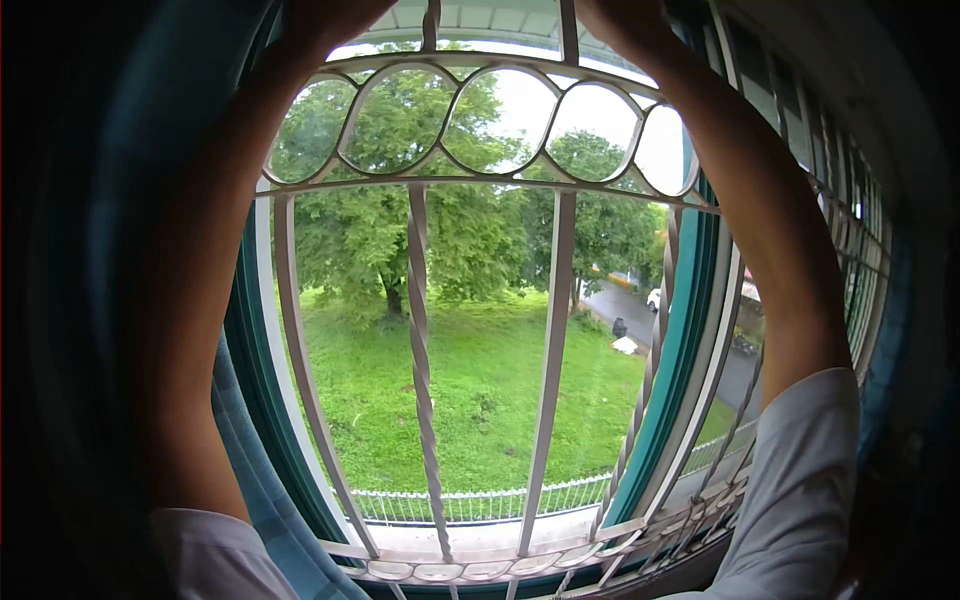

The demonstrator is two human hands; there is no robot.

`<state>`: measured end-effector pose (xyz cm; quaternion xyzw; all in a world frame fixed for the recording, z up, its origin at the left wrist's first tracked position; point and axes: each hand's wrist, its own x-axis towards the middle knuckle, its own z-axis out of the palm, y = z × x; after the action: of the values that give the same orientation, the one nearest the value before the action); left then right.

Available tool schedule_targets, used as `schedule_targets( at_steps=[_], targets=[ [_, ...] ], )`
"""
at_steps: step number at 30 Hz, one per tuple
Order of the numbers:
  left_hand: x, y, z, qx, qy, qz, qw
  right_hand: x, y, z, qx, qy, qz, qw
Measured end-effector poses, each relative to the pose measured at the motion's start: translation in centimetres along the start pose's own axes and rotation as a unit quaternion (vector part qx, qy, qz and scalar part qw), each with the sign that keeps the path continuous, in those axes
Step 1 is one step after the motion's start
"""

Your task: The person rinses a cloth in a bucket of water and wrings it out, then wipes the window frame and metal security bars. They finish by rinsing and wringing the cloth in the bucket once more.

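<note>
Blue curtain (250, 480) hangs far left, just beside the teal window frame (262, 400). Our left hand (325, 20) is raised to the top edge, in front of the white grille (415, 300); its fingers are cropped, so we can't tell the grip. The grille fills the centre view, with a tree (400, 230) behind. Our right hand (625, 22) is up at the same height; fingers cut off too, grip unclear.
</note>
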<state>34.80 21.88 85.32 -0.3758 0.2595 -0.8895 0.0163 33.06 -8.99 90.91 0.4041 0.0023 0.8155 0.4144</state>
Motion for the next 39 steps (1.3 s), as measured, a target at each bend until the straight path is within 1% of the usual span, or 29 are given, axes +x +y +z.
schedule_targets(
  at_steps=[1, 3, 4, 5, 7, 9, 10, 11, 12, 13, 14, 15, 17, 18, 19, 20, 21, 22, 24, 25, 27, 28, 29, 30, 31, 34, 37, 38, 39],
  targets=[
    [0.1, 0.0, -0.1, -0.004, 0.007, 0.008, 1.0, -1.2, 0.7, 1.3, -0.001, 0.001, 0.001, 1.0],
    [0.2, 0.0, -0.2, -0.011, 0.02, 0.011, 1.0, -2.2, 1.5, 2.8, -0.009, -0.225, 0.033, 0.974],
    [0.1, -0.1, -0.2, -0.02, 0.03, 0.014, 0.999, -1.2, 1.3, 1.7, 0.01, -0.292, 0.063, 0.954],
    [0.0, -0.2, -0.2, -0.018, 0.03, 0.012, 0.999, -1.3, 1.1, 1.8, 0.01, -0.29, 0.061, 0.955],
    [-0.1, 0.0, -0.2, -0.017, 0.038, 0.004, 0.999, -1.5, 1.0, 0.9, 0.03, -0.109, 0.032, 0.993],
    [0.0, 0.0, -0.6, -0.036, 0.019, -0.017, 0.999, 0.8, -0.4, 0.3, 0.106, -0.21, 0.037, 0.971],
    [0.0, -0.2, -0.4, -0.025, 0.033, -0.001, 0.999, 1.1, -1.2, 0.8, 0.249, -0.127, 0.075, 0.957],
    [0.3, 0.0, 0.0, -0.019, 0.046, 0.017, 0.999, 1.0, -1.8, 0.8, 0.381, -0.042, 0.115, 0.916],
    [0.2, 0.1, 0.1, -0.021, 0.039, 0.004, 0.999, 1.3, -1.5, 0.6, 0.375, -0.044, 0.118, 0.919],
    [0.2, 0.0, -0.1, -0.028, 0.041, 0.004, 0.999, 2.1, -1.1, -0.7, 0.275, -0.138, 0.057, 0.95],
    [0.2, -0.1, -0.2, -0.023, 0.045, 0.014, 0.999, 2.0, -0.8, -1.2, 0.169, -0.235, -0.002, 0.957],
    [0.2, 0.0, -0.1, -0.019, 0.051, 0.023, 0.998, 1.6, -1.0, -1.3, 0.161, -0.246, 0.003, 0.956],
    [0.0, -0.1, 0.1, -0.04, 0.04, 0.011, 0.998, 1.3, -1.4, -1.7, 0.219, -0.205, 0.064, 0.952],
    [-0.1, -0.4, 0.0, -0.043, 0.028, -0.002, 0.999, 0.3, -0.8, -2.5, 0.375, -0.039, 0.252, 0.891],
    [-0.2, -0.3, -0.2, -0.043, 0.03, -0.004, 0.999, -0.1, 1.0, -2.1, 0.385, -0.221, 0.29, 0.848],
    [-0.4, -0.2, -0.3, -0.035, 0.024, -0.021, 0.999, -0.2, 1.1, -3.0, 0.243, -0.271, 0.179, 0.914],
    [-0.6, -0.3, -0.5, -0.026, 0.02, -0.039, 0.999, -0.3, 1.2, -3.7, 0.09, -0.304, 0.06, 0.946],
    [-0.7, -0.4, -0.4, -0.039, 0.044, -0.027, 0.998, -0.7, 1.6, -4.9, 0.088, -0.299, 0.056, 0.948],
    [-0.6, -0.1, -0.6, -0.044, 0.027, -0.046, 0.998, -2.5, 2.7, -7.5, 0.113, -0.072, 0.057, 0.989],
    [-0.5, 0.0, -0.8, -0.046, 0.008, -0.063, 0.997, -2.9, 2.9, -8.5, 0.107, 0.034, 0.122, 0.986],
    [-0.5, -0.3, -0.5, -0.029, 0.007, -0.051, 0.998, -4.7, 6.8, -5.3, 0.027, -0.073, 0.212, 0.974],
    [-0.5, -0.3, -0.5, -0.01, 0.007, -0.038, 0.999, -4.4, 7.4, -5.3, 0.026, -0.073, 0.209, 0.975],
    [-0.5, -0.3, -0.6, -0.012, 0.008, -0.04, 0.999, -4.0, 8.3, -5.4, 0.078, -0.23, 0.236, 0.941],
    [-0.5, -0.2, -0.7, -0.01, 0.004, -0.05, 0.999, -3.8, 9.1, -5.4, 0.125, -0.379, 0.258, 0.88],
    [-0.3, 0.0, -0.7, -0.01, -0.001, -0.06, 0.998, -4.0, 9.7, -4.4, 0.121, -0.38, 0.259, 0.879],
    [-0.3, -0.4, -0.3, -0.005, 0.015, -0.03, 0.999, -4.7, 10.6, 2.9, 0.232, -0.304, 0.316, 0.868],
    [-0.2, 0.0, -0.5, -0.009, 0.024, -0.016, 1.0, -5.6, 9.8, 8.2, 0.345, -0.219, 0.371, 0.834],
    [-0.4, -0.1, -0.7, -0.012, 0.018, -0.02, 1.0, -3.8, 10.0, 4.1, 0.252, -0.377, 0.26, 0.852],
    [-0.7, -0.3, -0.9, -0.007, 0.015, -0.022, 1.0, -3.4, 10.0, 2.6, 0.449, -0.362, 0.321, 0.751]
  ],
)
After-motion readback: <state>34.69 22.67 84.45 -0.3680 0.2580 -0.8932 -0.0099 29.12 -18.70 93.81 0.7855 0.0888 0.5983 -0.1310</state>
